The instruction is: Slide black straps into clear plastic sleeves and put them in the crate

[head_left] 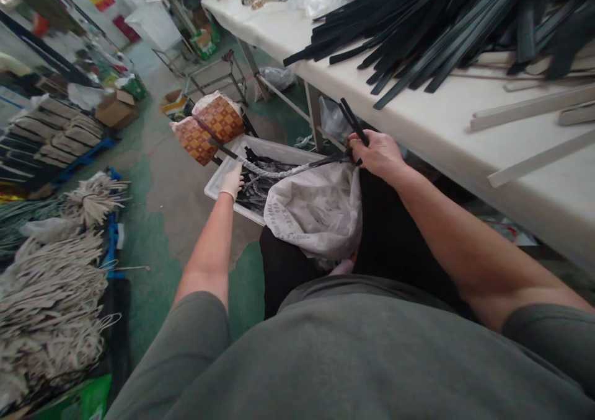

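Observation:
My right hand (379, 155) is closed around dark straps (351, 119) beside the table edge, with their ends sticking up past the fingers. From it a long strap (283, 173), pale and twisted-looking in its middle, runs left over a grey-white bin (214, 181) of dark strips. My left hand (232, 181), in a whitish glove, is at the bin's left side. Its fingers seem curled on the strap, though blur hides the exact grip. Past that hand a dark end of the strap crosses a checkered cushion. An open white woven sack (297, 228) is at my lap.
On the right, a white-topped table (432, 135) bears a heap of black strips (418, 36) and pale strips (530, 107). The checkered cushion (214, 126) stands beyond the bin. Bundles of beige cords (56, 302) and a cardboard box (116, 110) are at left.

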Tool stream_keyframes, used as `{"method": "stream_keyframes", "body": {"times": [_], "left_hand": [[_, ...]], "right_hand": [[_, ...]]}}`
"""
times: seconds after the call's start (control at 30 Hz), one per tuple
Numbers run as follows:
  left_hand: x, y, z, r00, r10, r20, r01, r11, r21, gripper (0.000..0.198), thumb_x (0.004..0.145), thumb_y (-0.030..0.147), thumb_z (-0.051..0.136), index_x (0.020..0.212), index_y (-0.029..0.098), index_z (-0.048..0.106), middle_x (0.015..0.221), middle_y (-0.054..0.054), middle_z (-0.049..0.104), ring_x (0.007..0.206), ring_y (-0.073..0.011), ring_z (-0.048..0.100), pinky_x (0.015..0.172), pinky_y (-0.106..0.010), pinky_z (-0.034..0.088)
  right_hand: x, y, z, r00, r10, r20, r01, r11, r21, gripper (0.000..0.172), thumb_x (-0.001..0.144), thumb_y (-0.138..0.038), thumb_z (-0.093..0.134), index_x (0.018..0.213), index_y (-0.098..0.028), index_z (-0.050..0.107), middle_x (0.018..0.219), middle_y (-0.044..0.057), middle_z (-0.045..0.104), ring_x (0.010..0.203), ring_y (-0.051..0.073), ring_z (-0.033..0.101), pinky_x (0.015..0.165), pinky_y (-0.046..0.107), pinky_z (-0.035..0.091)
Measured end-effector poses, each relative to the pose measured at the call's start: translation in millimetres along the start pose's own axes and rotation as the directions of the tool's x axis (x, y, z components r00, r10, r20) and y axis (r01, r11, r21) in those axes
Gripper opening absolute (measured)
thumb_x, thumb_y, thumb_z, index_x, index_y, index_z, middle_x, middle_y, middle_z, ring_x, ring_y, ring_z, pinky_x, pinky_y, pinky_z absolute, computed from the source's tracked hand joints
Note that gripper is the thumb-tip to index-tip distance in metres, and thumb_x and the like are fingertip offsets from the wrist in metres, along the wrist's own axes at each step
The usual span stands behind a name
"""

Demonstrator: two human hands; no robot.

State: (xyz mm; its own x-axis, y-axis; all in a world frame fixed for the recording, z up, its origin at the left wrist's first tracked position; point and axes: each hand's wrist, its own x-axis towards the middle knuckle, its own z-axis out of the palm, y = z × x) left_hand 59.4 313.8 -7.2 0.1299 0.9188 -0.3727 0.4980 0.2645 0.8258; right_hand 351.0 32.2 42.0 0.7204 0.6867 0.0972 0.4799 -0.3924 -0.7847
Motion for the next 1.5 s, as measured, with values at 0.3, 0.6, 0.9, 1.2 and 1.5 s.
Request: {"method": "stream_keyframes", "body": {"times": [0.3, 0.6, 0.9, 1.2, 1.5], "left_hand": [[-72.0, -102.2, 111.0, 0.912, 0.15, 0.382, -0.297, 0.883, 0.363, 0.055, 0.066, 0.04, 0.081, 0.111, 0.012, 0.068, 0.108, -0.015, 0.07, 0.104, -0.0277, 0.063, 0.091, -0.033, 0.044], [-88.2, -98.1, 143.5, 0.849, 0.25, 0.465, -0.521, 0.534, 0.666, 0.024, 0.088, 0.03, 0.056, 0.093, 0.017, 0.075, 0.103, -0.015, 0.072, 0.102, -0.0267, 0.063, 0.087, -0.033, 0.042], [-183.8, -96.2, 43.7, 0.731, 0.582, 0.357, -0.682, 0.596, 0.425, 0.031, 0.093, 0.034, 0.05, 0.078, 0.019, 0.073, 0.083, -0.005, 0.073, 0.081, -0.0168, 0.066, 0.079, -0.027, 0.048], [-257.7, -88.9, -6.9, 0.529, 0.827, 0.19, -0.809, 0.424, 0.408, 0.021, 0.091, 0.026, 0.059, 0.103, 0.022, 0.075, 0.103, -0.007, 0.075, 0.096, -0.0196, 0.069, 0.089, -0.034, 0.052], [-278.6, -68.8, -2.0, 0.404, 0.889, 0.218, -0.906, 0.356, 0.228, 0.016, 0.086, 0.02, 0.065, 0.1, 0.022, 0.075, 0.095, -0.006, 0.075, 0.089, -0.0175, 0.068, 0.084, -0.032, 0.053]], "right_hand": [[-110.0, 74.7, -9.4, 0.947, 0.15, 0.284, -0.157, 0.988, 0.004, 0.033, 0.091, -0.04, 0.052, 0.109, -0.017, 0.068, 0.093, 0.009, 0.075, 0.061, 0.018, 0.066, 0.055, 0.028, 0.049], [-130.2, 79.3, -9.8, 0.977, 0.05, 0.207, -0.004, 0.977, -0.214, 0.027, 0.092, -0.036, 0.05, 0.102, -0.022, 0.071, 0.095, 0.006, 0.077, 0.083, 0.026, 0.071, 0.066, 0.031, 0.046], [-125.0, 90.0, -6.9, 0.979, 0.083, 0.184, -0.077, 0.996, -0.039, 0.03, 0.092, -0.039, 0.051, 0.096, -0.017, 0.071, 0.087, 0.008, 0.075, 0.07, 0.02, 0.068, 0.059, 0.027, 0.048], [-133.6, 56.3, 2.9, 0.893, 0.199, 0.403, -0.31, 0.922, 0.233, 0.03, 0.084, -0.041, 0.064, 0.091, -0.014, 0.072, 0.081, 0.009, 0.073, 0.07, 0.017, 0.065, 0.045, 0.019, 0.05], [-165.8, -7.2, 29.1, 0.618, 0.076, 0.783, -0.542, 0.763, 0.353, 0.033, 0.085, -0.043, 0.064, 0.098, -0.014, 0.074, 0.088, 0.004, 0.074, 0.041, 0.003, 0.032, 0.044, 0.018, 0.047]]}}
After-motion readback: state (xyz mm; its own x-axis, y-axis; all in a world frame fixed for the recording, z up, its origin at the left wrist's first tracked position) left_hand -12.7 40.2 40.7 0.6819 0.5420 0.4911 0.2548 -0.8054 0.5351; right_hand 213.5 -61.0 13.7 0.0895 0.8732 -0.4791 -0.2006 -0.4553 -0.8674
